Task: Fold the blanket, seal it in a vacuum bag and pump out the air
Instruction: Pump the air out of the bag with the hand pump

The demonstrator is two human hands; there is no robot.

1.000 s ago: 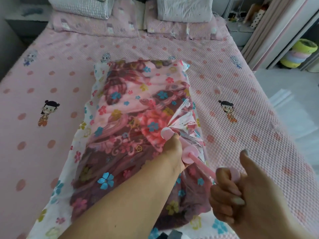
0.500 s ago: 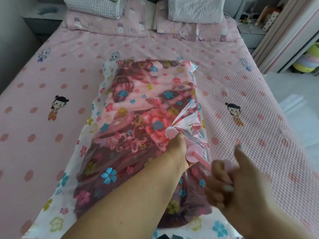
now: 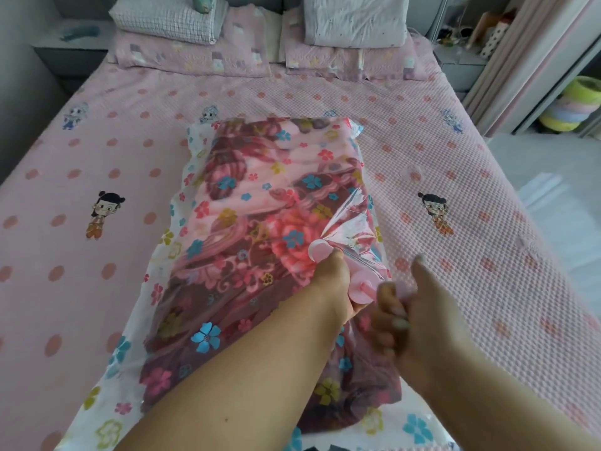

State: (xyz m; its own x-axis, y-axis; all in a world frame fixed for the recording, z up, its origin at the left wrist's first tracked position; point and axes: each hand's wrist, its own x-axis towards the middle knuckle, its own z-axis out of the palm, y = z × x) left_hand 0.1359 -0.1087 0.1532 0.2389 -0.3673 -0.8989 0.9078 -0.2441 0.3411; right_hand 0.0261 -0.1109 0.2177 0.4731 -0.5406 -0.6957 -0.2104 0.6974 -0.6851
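A clear vacuum bag (image 3: 182,219) printed with small flowers lies lengthwise on the bed. Inside it is the folded blanket (image 3: 247,229), dark red and pink with a floral pattern. A pink hand pump (image 3: 361,289) lies on the bag's right side, its far end on a round pink valve (image 3: 318,250). My left hand (image 3: 335,281) grips the pump's barrel. My right hand (image 3: 409,307) grips the pump's handle, thumb up, close to the barrel, so only a short piece of rod shows. The plastic is puckered around the valve.
The bed (image 3: 471,203) has a pink dotted cover with cartoon figures. Pillows (image 3: 354,21) and folded bedding (image 3: 169,17) sit at the headboard. A nightstand (image 3: 71,50) stands at far left; a wardrobe and coloured rings (image 3: 575,102) are on the right.
My right hand has pushed the pump handle in toward the barrel, so the exposed rod is much shorter. My left hand has stayed on the barrel.
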